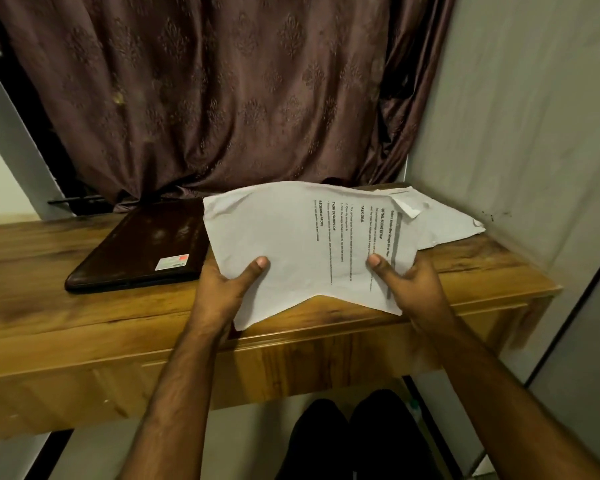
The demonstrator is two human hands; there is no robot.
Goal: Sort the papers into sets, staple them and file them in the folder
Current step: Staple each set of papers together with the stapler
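Note:
A bundle of white printed papers (pixel 298 237) is lifted off the wooden desk (pixel 49 306), its text running sideways along the right part. My left hand (pixel 227 285) grips its near left edge, thumb on top. My right hand (pixel 407 284) grips the near right edge the same way. More white sheets (pixel 444 223) lie on the desk behind, at the far right corner; one has a folded corner. A dark brown folder (pixel 142 251) with a small white and red label lies shut on the desk to the left of the papers. No stapler shows.
A brown patterned curtain (pixel 222 98) hangs behind the desk. A pale wall (pixel 534 133) closes the right side. My legs (pixel 354 441) in dark clothing are under the desk's front edge.

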